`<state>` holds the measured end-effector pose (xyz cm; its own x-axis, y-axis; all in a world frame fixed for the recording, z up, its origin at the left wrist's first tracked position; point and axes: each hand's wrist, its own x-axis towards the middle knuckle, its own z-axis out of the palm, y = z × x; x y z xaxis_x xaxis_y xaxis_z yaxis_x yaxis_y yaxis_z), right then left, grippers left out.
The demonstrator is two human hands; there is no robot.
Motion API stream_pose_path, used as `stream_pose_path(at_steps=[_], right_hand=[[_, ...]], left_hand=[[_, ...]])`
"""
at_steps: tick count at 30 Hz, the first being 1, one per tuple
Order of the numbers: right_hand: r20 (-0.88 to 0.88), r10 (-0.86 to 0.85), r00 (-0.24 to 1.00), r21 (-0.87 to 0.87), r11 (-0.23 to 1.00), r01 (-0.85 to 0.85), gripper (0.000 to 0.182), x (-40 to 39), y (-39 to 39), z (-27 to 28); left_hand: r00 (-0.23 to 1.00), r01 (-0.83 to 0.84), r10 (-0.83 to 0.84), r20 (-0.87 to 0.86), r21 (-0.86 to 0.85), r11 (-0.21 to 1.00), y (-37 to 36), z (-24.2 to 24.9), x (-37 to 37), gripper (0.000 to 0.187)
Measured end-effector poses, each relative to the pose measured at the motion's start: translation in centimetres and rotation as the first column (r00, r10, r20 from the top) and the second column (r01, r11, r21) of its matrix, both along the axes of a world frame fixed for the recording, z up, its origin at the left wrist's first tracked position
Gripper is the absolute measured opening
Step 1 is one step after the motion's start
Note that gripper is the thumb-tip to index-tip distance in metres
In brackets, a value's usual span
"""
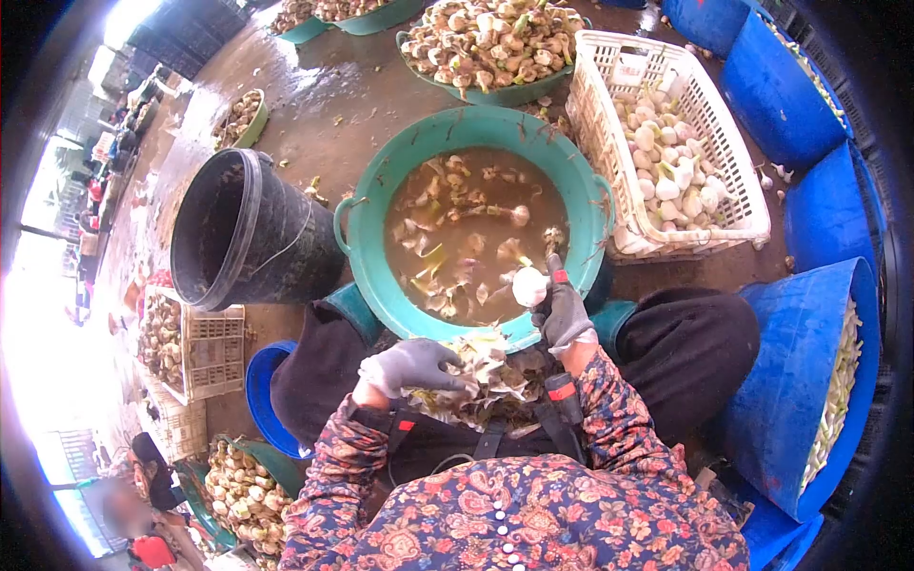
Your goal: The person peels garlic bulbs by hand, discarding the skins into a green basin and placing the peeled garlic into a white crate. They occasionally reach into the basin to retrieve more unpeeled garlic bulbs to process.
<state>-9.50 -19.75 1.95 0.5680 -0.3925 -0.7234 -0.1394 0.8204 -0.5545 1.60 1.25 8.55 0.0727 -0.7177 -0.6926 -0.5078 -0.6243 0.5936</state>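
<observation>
My right hand (564, 316), in a grey glove with a red band on one finger, grips a peeled white garlic bulb (529, 286) above the near right rim of a green tub (367, 257). Muddy water with loose skins and several garlic pieces fills the tub. My left hand (414, 367), also gloved in grey, rests on a heap of garlic skins (490, 381) in my lap, its thumb and fingers apart. Whether any skin is caught between those fingers is hard to see.
A white crate (595, 143) of cleaned bulbs stands right of the tub. Left is a black bucket (214, 228). A green basin (490, 95) of unpeeled garlic sits behind. Blue barrels (785, 371) line the right side. Another person (143, 533) sits at lower left.
</observation>
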Motion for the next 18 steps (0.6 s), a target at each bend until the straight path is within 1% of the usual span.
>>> stream_pose_path(at_steps=[1,2,4,5,6,7,8,9,10,11,12,13,14,15,16,17,18], right_hand=[[-0.021,0.001,1.000,-0.004,1.000,-0.001,0.044,-0.1,-0.2,-0.2],[-0.024,-0.004,1.000,-0.004,1.000,0.004,0.044,-0.3,-0.5,-0.3],[0.058,0.022,0.998,-0.093,0.995,-0.016,0.039,-0.6,-1.5,0.6],[0.229,-0.179,0.957,0.054,0.984,0.171,0.040,-0.4,-2.5,1.4],[0.293,-0.472,0.831,0.399,0.851,0.342,0.042,0.0,-4.1,4.6],[0.542,-0.465,0.700,0.392,0.877,0.279,0.055,-0.4,-6.1,5.0],[0.671,-0.359,0.649,0.370,0.920,0.127,0.068,-0.9,-7.1,8.5],[0.650,-0.336,0.682,0.279,0.940,0.197,0.072,-1.1,-7.5,10.0],[0.624,-0.317,0.714,0.180,0.948,0.264,0.077,-1.4,-7.8,10.5],[0.641,-0.233,0.731,0.136,0.972,0.191,0.079,-1.7,-8.7,8.2],[0.609,-0.198,0.768,0.134,0.980,0.146,0.074,-1.6,-8.6,6.8],[0.472,-0.192,0.860,0.087,0.981,0.172,0.068,-1.5,-8.0,5.4],[0.323,-0.189,0.927,0.039,0.982,0.187,0.063,-1.1,-7.3,4.4],[0.223,-0.230,0.947,0.054,0.973,0.224,0.057,-0.7,-6.7,3.7],[0.122,-0.270,0.955,0.070,0.962,0.263,0.051,-0.2,-6.2,3.3],[0.098,-0.267,0.959,0.098,0.961,0.257,0.046,0.1,-6.0,3.4],[0.092,-0.268,0.959,0.100,0.961,0.259,0.046,0.5,-5.7,3.3]], left_hand=[[0.946,0.130,-0.121,0.301,-0.010,0.991,-0.3,-0.9,0.0,0.033],[0.913,0.056,-0.080,0.399,0.073,0.996,-1.3,-3.1,0.7,0.035],[0.906,-0.166,0.129,0.404,0.057,0.984,-4.4,-3.7,2.2,0.035],[0.872,-0.172,0.175,0.457,-0.048,0.984,-5.8,-5.1,2.8,0.038],[0.834,-0.174,0.228,0.502,-0.153,0.973,-7.2,-6.8,3.4,0.042],[0.838,-0.171,0.226,0.496,-0.154,0.973,-9.0,-7.8,4.1,0.042],[0.848,-0.154,0.228,0.479,-0.188,0.970,-10.9,-8.7,4.9,0.046],[0.859,-0.135,0.226,0.460,-0.222,0.966,-12.5,-9.8,5.2,0.052],[0.866,-0.125,0.218,0.451,-0.227,0.966,-13.6,-12.0,5.4,0.052],[0.828,-0.034,0.192,0.527,-0.295,0.955,-15.0,-14.3,5.6,0.053],[0.781,0.057,0.180,0.598,-0.356,0.933,-16.5,-15.9,5.6,0.055],[0.791,0.009,0.185,0.583,-0.314,0.949,-17.7,-16.4,5.3,0.057],[0.798,0.008,0.189,0.573,-0.323,0.946,-19.0,-17.0,5.5,0.057],[0.811,-0.146,0.259,0.524,-0.247,0.958,-20.2,-17.6,6.0,0.059],[0.811,-0.292,0.330,0.482,-0.154,0.944,-21.1,-17.5,6.4,0.060],[0.771,-0.344,0.401,0.494,-0.207,0.916,-21.6,-17.5,6.6,0.061],[0.774,-0.344,0.399,0.491,-0.203,0.917,-21.9,-17.6,6.8,0.061]])
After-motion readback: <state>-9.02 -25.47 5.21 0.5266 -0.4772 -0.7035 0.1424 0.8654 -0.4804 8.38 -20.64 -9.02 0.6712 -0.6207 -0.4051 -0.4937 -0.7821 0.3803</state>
